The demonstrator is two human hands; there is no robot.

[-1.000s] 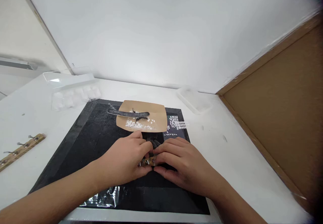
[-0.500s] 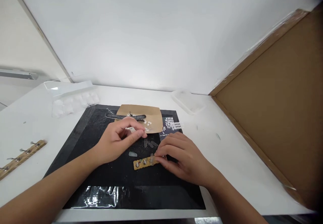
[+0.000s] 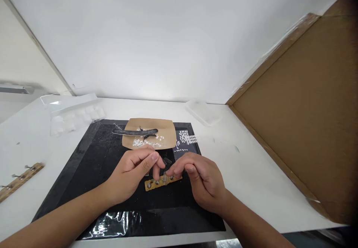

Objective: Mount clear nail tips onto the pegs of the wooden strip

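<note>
A short yellow-brown wooden strip [image 3: 148, 187] with a row of small metal studs lies on the black mat [image 3: 123, 199]. A clear false nail tip [image 3: 165, 179] stands on one of the studs. My left hand [image 3: 132, 169] is over the strip's left part, a finger pointing down at a stud and the thumb beside the fingers; it holds nothing visible. My right hand [image 3: 203, 181] is at the strip's right side, its forefinger reaching to the nail tip and its thumb apart. More clear nail tips [image 3: 167, 161] lie behind, partly hidden by the hands.
Behind the hands, a tan sheet [image 3: 166, 126] bears a dark nail file [image 3: 134, 132] and white bits. White tabs [image 3: 184, 136] lie on a dark sheet. Another studded wooden strip [image 3: 22, 181], a clear bag [image 3: 75, 115], a shallow translucent tray [image 3: 203, 112] and a cardboard panel [image 3: 293, 110] stand around.
My right thumb and forefinger have parted from their pinch at the strip. My left hand has come down and right to the strip. The view has shifted slightly.
</note>
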